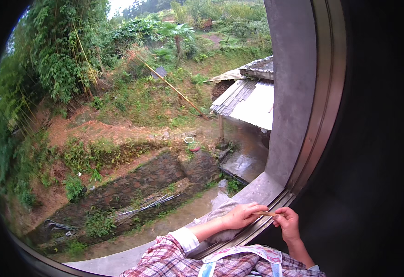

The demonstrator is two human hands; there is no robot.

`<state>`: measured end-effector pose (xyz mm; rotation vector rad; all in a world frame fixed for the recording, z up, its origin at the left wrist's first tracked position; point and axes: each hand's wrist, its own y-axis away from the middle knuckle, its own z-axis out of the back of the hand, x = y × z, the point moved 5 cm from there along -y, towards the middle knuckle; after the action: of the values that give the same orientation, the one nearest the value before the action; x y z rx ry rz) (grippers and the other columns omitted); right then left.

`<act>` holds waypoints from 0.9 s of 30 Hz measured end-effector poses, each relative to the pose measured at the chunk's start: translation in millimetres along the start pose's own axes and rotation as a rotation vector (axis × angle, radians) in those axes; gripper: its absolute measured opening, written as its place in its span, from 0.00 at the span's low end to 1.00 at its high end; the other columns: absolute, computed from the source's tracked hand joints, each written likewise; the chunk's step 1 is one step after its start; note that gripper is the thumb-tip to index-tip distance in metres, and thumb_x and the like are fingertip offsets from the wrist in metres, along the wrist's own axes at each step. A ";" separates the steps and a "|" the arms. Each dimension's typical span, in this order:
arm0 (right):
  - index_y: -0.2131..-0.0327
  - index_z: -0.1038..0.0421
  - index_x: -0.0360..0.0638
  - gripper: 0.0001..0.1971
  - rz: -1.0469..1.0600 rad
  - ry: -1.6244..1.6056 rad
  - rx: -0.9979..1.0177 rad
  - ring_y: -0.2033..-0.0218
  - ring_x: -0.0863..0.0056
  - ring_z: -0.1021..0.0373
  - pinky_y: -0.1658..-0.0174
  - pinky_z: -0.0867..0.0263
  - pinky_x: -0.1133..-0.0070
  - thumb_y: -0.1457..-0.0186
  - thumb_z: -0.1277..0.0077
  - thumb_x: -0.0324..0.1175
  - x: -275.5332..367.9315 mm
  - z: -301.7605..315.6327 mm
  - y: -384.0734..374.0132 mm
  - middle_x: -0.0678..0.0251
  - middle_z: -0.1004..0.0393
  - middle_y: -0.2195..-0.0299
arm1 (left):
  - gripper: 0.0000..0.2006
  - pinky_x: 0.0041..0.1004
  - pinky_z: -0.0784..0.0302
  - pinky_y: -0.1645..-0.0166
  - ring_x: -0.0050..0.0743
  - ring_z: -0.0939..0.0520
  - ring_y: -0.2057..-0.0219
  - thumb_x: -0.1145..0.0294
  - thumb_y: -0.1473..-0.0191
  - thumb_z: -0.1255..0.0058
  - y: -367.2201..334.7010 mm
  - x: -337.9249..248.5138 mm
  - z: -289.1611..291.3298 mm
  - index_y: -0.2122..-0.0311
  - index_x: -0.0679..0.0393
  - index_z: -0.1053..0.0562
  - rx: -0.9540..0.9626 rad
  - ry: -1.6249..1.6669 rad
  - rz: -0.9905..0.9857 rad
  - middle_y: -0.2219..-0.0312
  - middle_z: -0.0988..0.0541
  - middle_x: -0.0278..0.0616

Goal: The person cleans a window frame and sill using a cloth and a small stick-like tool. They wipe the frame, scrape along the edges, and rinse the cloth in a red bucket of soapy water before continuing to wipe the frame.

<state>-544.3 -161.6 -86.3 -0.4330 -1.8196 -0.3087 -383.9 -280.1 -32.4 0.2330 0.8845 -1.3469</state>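
A short, thin tan stick [265,213] spans the gap between my hands above the window track. My right hand [288,222] pinches its right end between thumb and fingers. At its other end, the fingers of my left hand [242,216] close on the stick, with part of the grip hidden. Below my left hand and wrist, a crumpled grey cloth [216,214] lies on the sill beside the track. The stick's exact kind cannot be made out.
A metal window track [279,201] runs along the concrete sill [105,265], with a concrete pillar [290,92] rising on the right. Beyond and below the opening are a stone wall [133,184], a metal-roofed shed [252,99] and a planted slope.
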 end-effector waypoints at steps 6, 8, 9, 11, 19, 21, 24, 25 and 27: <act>0.48 0.35 0.35 0.19 0.008 -0.068 0.020 0.74 0.80 0.32 0.70 0.35 0.84 0.43 0.51 0.27 1.4 6.1 3.5 0.62 0.25 0.67 | 0.14 0.33 0.26 0.61 0.41 0.23 0.69 0.82 0.49 0.50 -5.3 -13.0 26.3 0.56 0.59 0.22 -0.368 -0.062 -0.010 0.72 0.25 0.44; 0.51 0.31 0.36 0.15 -0.062 -0.033 0.004 0.73 0.83 0.32 0.70 0.36 0.86 0.42 0.50 0.27 -6.9 12.1 9.5 0.65 0.25 0.68 | 0.16 0.30 0.26 0.61 0.35 0.23 0.69 0.85 0.52 0.49 0.2 -18.2 35.2 0.56 0.60 0.22 -0.470 -0.053 0.047 0.71 0.22 0.42; 0.53 0.30 0.37 0.12 -0.062 0.007 0.024 0.73 0.85 0.32 0.70 0.36 0.87 0.41 0.50 0.27 -6.9 11.6 14.5 0.67 0.24 0.68 | 0.17 0.30 0.26 0.60 0.35 0.23 0.67 0.86 0.52 0.49 5.2 -21.7 41.1 0.56 0.60 0.22 -0.492 -0.027 0.042 0.70 0.21 0.41; 0.55 0.29 0.37 0.11 -0.104 0.013 0.033 0.73 0.86 0.32 0.69 0.36 0.88 0.41 0.50 0.26 -13.4 17.6 23.8 0.69 0.24 0.68 | 0.16 0.27 0.28 0.60 0.31 0.23 0.66 0.86 0.50 0.48 10.5 -22.5 42.5 0.55 0.60 0.23 -0.523 0.039 0.083 0.67 0.24 0.40; 0.65 0.26 0.38 0.06 -0.244 0.196 0.116 0.79 0.85 0.32 0.75 0.36 0.85 0.39 0.49 0.30 -94.5 70.6 51.9 0.69 0.25 0.77 | 0.16 0.29 0.27 0.61 0.35 0.23 0.68 0.86 0.50 0.51 12.2 -17.2 39.6 0.56 0.61 0.23 -0.479 -0.042 0.072 0.70 0.25 0.43; 0.67 0.25 0.38 0.07 -0.386 0.227 0.168 0.79 0.82 0.31 0.74 0.34 0.83 0.40 0.48 0.31 -154.3 97.6 61.4 0.69 0.25 0.78 | 0.14 0.31 0.28 0.63 0.39 0.24 0.69 0.83 0.49 0.50 22.8 -7.5 33.3 0.56 0.60 0.23 -0.433 -0.072 0.115 0.72 0.25 0.45; 0.63 0.20 0.39 0.10 -0.349 0.555 0.210 0.64 0.73 0.23 0.58 0.29 0.75 0.46 0.45 0.33 -269.9 187.4 100.4 0.62 0.18 0.66 | 0.13 0.36 0.27 0.62 0.46 0.23 0.68 0.77 0.45 0.49 9.3 8.7 0.7 0.54 0.56 0.24 -0.267 -0.061 0.129 0.71 0.25 0.46; 0.63 0.20 0.39 0.10 -0.424 0.578 0.192 0.64 0.73 0.23 0.58 0.29 0.75 0.46 0.45 0.34 -282.0 194.5 112.2 0.62 0.18 0.66 | 0.13 0.37 0.26 0.61 0.45 0.22 0.67 0.76 0.45 0.49 14.8 13.3 -4.3 0.54 0.54 0.24 -0.241 -0.071 0.125 0.68 0.25 0.46; 0.63 0.20 0.39 0.10 -0.547 0.652 0.138 0.63 0.72 0.23 0.58 0.30 0.74 0.46 0.45 0.34 -287.2 201.1 113.8 0.61 0.18 0.66 | 0.14 0.37 0.25 0.62 0.45 0.21 0.67 0.76 0.45 0.49 21.1 16.6 -7.4 0.53 0.53 0.24 -0.207 -0.117 0.159 0.68 0.25 0.45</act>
<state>-595.0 -13.3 -419.9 0.2592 -1.2695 -0.6138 -368.4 -282.5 -55.4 0.0616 0.8804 -1.1017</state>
